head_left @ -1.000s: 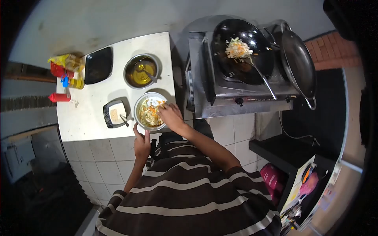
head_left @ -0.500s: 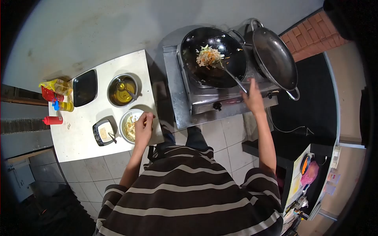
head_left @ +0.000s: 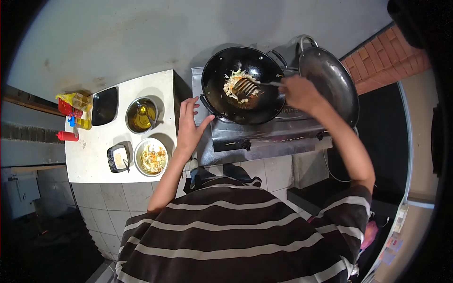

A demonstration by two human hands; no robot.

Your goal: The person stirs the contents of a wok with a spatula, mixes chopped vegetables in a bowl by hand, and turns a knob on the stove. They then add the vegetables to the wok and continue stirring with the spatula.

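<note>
My right hand is closed round the handle of a slotted spatula. The spatula's head rests over chopped vegetables, pale with orange bits, in a black wok on the stove. At the wok's left side handle, my left hand is open, thumb and fingers spread to either side of it. Below and left of that hand, a white bowl on the table holds shredded vegetables with orange pieces.
A second, larger wok leans on the stove's right side. The white table carries a pot of oil with a ladle, a black tray, a small black dish, a red bottle and several packets.
My left hand went from the white bowl to the wok's left handle. My right hand moved up with the spatula, whose head now lies over the vegetables. More orange pieces show in the bowl.
</note>
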